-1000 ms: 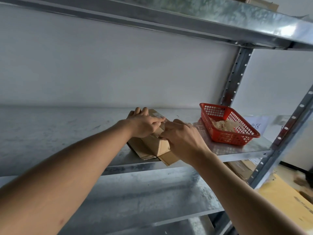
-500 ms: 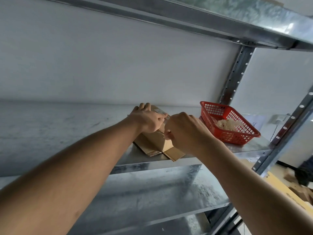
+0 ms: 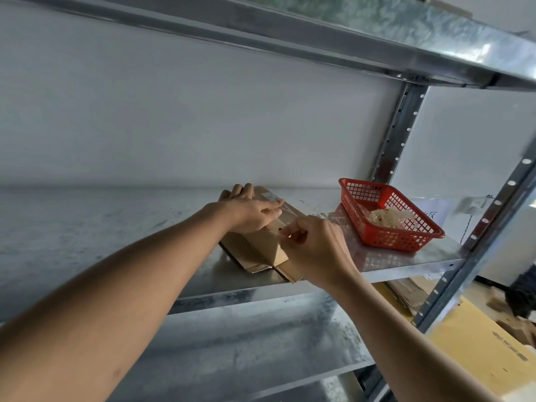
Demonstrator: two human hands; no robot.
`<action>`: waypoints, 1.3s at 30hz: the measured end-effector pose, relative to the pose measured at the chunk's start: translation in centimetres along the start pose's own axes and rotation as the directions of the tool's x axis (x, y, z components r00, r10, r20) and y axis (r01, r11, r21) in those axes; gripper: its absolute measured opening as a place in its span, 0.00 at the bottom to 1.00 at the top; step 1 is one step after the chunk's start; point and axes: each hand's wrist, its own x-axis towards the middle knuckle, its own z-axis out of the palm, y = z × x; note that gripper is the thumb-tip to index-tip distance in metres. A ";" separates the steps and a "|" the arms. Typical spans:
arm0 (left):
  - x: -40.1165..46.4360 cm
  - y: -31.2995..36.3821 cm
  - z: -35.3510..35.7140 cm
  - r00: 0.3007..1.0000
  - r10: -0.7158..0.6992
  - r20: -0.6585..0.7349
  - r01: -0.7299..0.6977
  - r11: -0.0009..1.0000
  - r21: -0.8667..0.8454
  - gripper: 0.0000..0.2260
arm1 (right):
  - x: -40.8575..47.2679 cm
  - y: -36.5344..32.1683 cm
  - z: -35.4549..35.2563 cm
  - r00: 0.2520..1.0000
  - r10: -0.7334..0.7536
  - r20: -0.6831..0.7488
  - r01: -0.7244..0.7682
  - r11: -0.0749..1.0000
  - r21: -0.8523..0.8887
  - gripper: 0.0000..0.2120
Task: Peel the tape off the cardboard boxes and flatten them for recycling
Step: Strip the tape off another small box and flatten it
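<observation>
Two hands work on the box (image 3: 261, 245) at the frame's center, on the shelf (image 3: 406, 261). The left hand (image 3: 249, 213) presses flat on it; the right hand (image 3: 314, 248) pinches something small, probably tape. Pulling low and slowly should help.

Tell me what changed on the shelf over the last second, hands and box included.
The right hand lifted off the cardboard box and drew back toward the box's near right edge, its thumb and fingertips now pinched together there; whether tape sits between them is unclear. The left hand kept pressing down on the box's top. The box stayed on the metal shelf, and the red basket did not move.
</observation>
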 end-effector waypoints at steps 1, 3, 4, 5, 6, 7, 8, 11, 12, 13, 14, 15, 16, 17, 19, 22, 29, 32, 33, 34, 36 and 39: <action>0.0 -0.2 0.1 1.000 0.005 0.009 -0.005 1.000 -0.015 0.22 | 0.2 0.3 -0.1 0.998 0.055 0.012 -0.056 0.997 0.045 0.03; 0.1 -0.5 0.3 1.000 0.006 0.004 -0.006 1.000 -0.029 0.21 | 0.3 0.6 -0.1 0.993 0.102 0.058 -0.107 0.990 0.094 0.03; 0.2 -0.5 0.5 1.000 0.003 -0.003 -0.003 1.000 -0.030 0.21 | 0.3 0.6 0.1 0.990 0.108 0.089 -0.118 0.987 0.109 0.03; 0.3 -0.4 0.5 1.000 -0.003 -0.007 0.002 1.000 -0.027 0.20 | 0.1 0.4 0.2 0.988 0.099 0.119 -0.113 0.987 0.116 0.03; 0.4 -0.3 0.5 1.000 -0.010 -0.008 0.009 1.000 -0.016 0.19 | 0.0 0.3 0.3 0.987 0.078 0.144 -0.094 0.990 0.107 0.03; 0.5 -0.2 0.4 1.000 -0.021 -0.005 0.021 1.000 0.003 0.19 | 0.0 0.1 0.3 0.986 0.051 0.161 -0.066 0.994 0.086 0.03; 0.7 -0.1 0.2 1.000 -0.030 -0.001 0.030 0.999 0.027 0.19 | -0.1 -0.1 0.2 0.984 0.027 0.175 -0.037 0.998 0.054 0.04; 0.9 0.0 -0.1 0.999 -0.043 0.012 0.042 0.997 0.060 0.19 | 0.1 -0.6 -0.3 0.978 -0.005 0.209 0.012 0.999 -0.033 0.06; 0.9 -0.1 -0.1 0.999 -0.040 0.012 0.040 0.998 0.054 0.19 | 0.2 -0.7 -0.4 0.977 -0.007 0.215 0.019 0.998 -0.053 0.06; 0.8 -0.1 -0.1 0.999 -0.040 0.007 0.039 0.998 0.054 0.19 | 0.2 -1.0 -0.5 0.976 -0.014 0.215 0.029 0.997 -0.067 0.06; 0.7 -0.1 0.0 0.999 -0.041 0.001 0.041 0.997 0.063 0.19 | 0.1 -1.4 -0.7 0.974 -0.024 0.225 0.040 0.997 -0.065 0.06; 0.7 0.0 0.1 0.999 -0.044 -0.007 0.044 0.996 0.078 0.20 | -0.3 -2.2 -0.9 0.965 -0.046 0.259 0.057 0.998 -0.035 0.06; 0.8 0.1 0.1 0.999 -0.048 -0.005 0.049 0.994 0.101 0.20 | -0.9 -3.2 -1.0 0.942 -0.085 0.325 0.084 0.996 0.018 0.05; 1.0 0.2 0.1 0.998 -0.057 -0.006 0.057 0.991 0.120 0.20 | -1.7 -4.4 -1.0 0.907 -0.147 0.396 0.130 0.989 0.068 0.03; 1.4 0.1 -0.1 0.996 -0.088 -0.003 0.088 0.990 0.106 0.20 | -2.5 -6.3 -0.8 0.861 -0.272 0.430 0.253 0.962 0.103 0.03; 1.1 -0.2 -0.2 0.998 -0.064 0.022 0.063 0.996 0.067 0.22 | -1.4 -5.7 -1.2 0.911 -0.286 0.298 0.288 0.957 0.036 0.02; 0.9 0.2 0.4 0.996 -0.089 0.018 0.088 0.996 0.021 0.21 | 0.7 -0.6 -2.2 0.999 -0.027 -0.031 0.029 0.996 0.079 0.12; 0.7 0.4 0.1 0.997 -0.076 0.032 0.077 0.996 -0.035 0.21 | 1.2 0.4 -2.2 0.989 0.070 -0.132 -0.049 0.987 0.150 0.12; 0.6 0.5 0.0 0.998 -0.063 0.026 0.064 0.997 -0.032 0.21 | 1.5 0.9 -2.1 0.984 0.108 -0.142 -0.079 0.978 0.191 0.11; 0.5 0.7 -0.1 0.998 -0.065 0.027 0.066 0.997 -0.033 0.21 | 1.7 1.3 -2.0 0.978 0.148 -0.145 -0.111 0.966 0.236 0.10; 0.4 1.1 -0.1 0.996 -0.076 0.036 0.077 0.997 -0.006 0.21 | 2.2 1.9 -1.8 0.968 0.214 -0.132 -0.158 0.926 0.344 0.09; 0.3 1.4 -0.2 0.993 -0.107 0.039 0.107 0.994 -0.009 0.21 | 2.8 2.5 -1.5 0.976 0.217 -0.009 -0.181 0.832 0.525 0.31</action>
